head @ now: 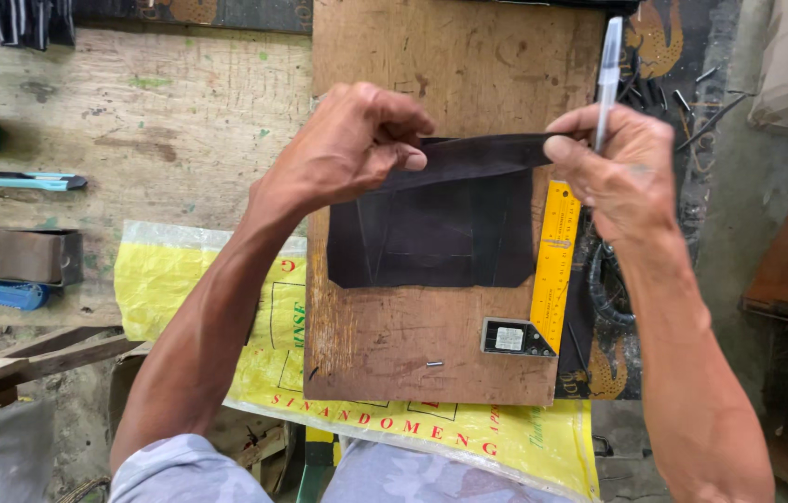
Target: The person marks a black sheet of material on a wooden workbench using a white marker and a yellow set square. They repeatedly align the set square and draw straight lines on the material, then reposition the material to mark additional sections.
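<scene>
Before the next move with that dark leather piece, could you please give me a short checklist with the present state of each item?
1. Left hand pinches the folded top edge of the dark leather piece: ok.
2. Right hand pinches the other end of the fold: ok.
3. Clear plastic pen held upright in the right hand: ok.
4. Leather lies on the brown wooden board: ok.
5. Yellow metal square ruler beside the leather, not under it: ok.
6. Fold straight along a marked line: cannot tell.
</scene>
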